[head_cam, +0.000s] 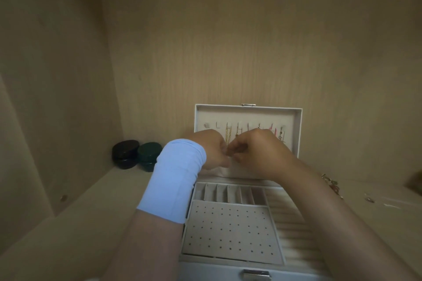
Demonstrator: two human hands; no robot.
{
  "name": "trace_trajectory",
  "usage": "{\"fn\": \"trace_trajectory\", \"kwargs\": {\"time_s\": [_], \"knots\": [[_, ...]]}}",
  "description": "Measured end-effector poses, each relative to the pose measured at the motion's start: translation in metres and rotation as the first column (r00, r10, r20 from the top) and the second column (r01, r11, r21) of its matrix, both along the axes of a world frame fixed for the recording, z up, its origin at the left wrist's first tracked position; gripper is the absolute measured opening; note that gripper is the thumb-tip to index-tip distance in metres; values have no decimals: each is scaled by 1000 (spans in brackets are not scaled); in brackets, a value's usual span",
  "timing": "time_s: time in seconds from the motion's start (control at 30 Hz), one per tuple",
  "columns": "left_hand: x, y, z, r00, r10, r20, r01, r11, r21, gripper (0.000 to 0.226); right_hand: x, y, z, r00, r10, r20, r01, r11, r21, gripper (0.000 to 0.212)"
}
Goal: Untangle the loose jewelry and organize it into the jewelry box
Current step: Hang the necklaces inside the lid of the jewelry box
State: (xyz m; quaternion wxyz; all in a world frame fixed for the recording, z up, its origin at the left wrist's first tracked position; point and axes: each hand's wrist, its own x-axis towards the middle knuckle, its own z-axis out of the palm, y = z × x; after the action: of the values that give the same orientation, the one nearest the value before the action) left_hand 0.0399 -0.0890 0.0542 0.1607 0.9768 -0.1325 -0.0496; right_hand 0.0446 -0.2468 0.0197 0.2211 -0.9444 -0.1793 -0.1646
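Left hand (212,146), right hand (258,150) meet before open jewelry box (230,230) lid, fingertips pinching small blurred piece (228,154) between them. Gold chain (228,135) hangs in lid. Box on shelf (91,223); loose jewelry (333,186) right of it.

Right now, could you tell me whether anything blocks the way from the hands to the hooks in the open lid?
Nothing visible does. The left hand and right hand meet just before the lid; its two leftmost hooks look bare, others carry chains.
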Motion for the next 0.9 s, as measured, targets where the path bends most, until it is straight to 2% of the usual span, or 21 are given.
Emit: {"fn": "trace_trajectory", "kwargs": {"time_s": [0.13, 0.27, 0.4, 0.6, 0.77, 0.9], "knots": [[-2, -9, 0, 994, -16, 112, 26, 995, -92, 22, -10, -16, 4, 999, 19, -32, -15, 994, 107, 14], [-10, -31, -4, 973, -74, 217, 124, 967, -223, 36, -26, -55, 13, 999, -17, -49, 28, 972, 235, 15], [-22, -71, -17, 935, -178, 306, 256, 938, -236, 17, -49, -119, 19, 987, -141, -76, 155, 964, 218, 10], [-41, -155, -29, 912, -317, 261, 379, 893, -241, 18, -77, -222, -4, 921, -358, -155, 376, 921, 106, 8], [-42, -238, -48, 896, -412, 167, 435, 889, -141, 19, -92, -285, -45, 833, -514, -206, 511, 857, -70, 13], [-36, -285, -71, 907, -412, 88, 417, 908, -46, 27, -93, -313, -68, 801, -556, -222, 538, 831, -140, 30]]}}
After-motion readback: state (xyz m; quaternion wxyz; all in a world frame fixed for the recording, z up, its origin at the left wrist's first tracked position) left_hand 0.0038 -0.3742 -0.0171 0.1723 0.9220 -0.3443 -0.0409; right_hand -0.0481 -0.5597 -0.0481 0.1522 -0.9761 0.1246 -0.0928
